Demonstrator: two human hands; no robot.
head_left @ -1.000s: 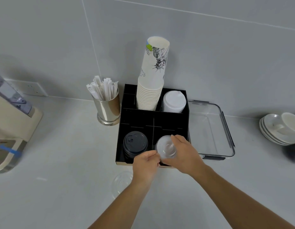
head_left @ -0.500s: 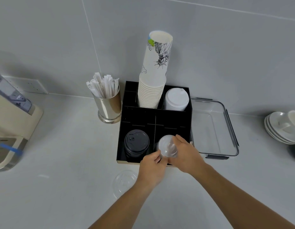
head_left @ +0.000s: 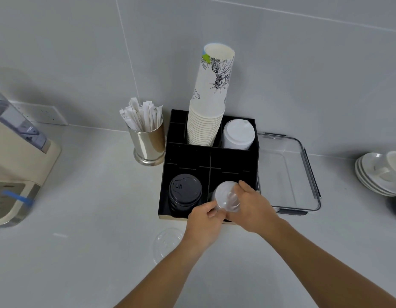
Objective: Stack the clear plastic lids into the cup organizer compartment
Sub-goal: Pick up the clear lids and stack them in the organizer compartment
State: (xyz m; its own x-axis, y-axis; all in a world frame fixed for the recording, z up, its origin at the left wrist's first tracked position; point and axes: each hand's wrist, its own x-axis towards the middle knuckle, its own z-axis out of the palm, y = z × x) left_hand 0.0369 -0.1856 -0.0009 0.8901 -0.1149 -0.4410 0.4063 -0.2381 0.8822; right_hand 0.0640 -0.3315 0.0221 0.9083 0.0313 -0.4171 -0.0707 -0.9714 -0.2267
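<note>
- Both my hands, left hand (head_left: pixel 205 215) and right hand (head_left: pixel 251 206), grip the clear lids (head_left: pixel 227 196) over the organizer (head_left: pixel 188 156) compartment at 5 o'clock.
- Next, I reckon: lower them in, then fetch the spare lid (head_left: pixel 167 240) off the table (head_left: pixel 81 252) at 6 o'clock.

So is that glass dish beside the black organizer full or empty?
Empty: the glass dish shows only its clear bottom; nothing lies inside it.

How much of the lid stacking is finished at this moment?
Done: cannot tell if lids already sit in the organizer. In hand: both the left hand and right hand hold clear lids over the front right compartment. Left: one clear lid lies on the counter.
</note>
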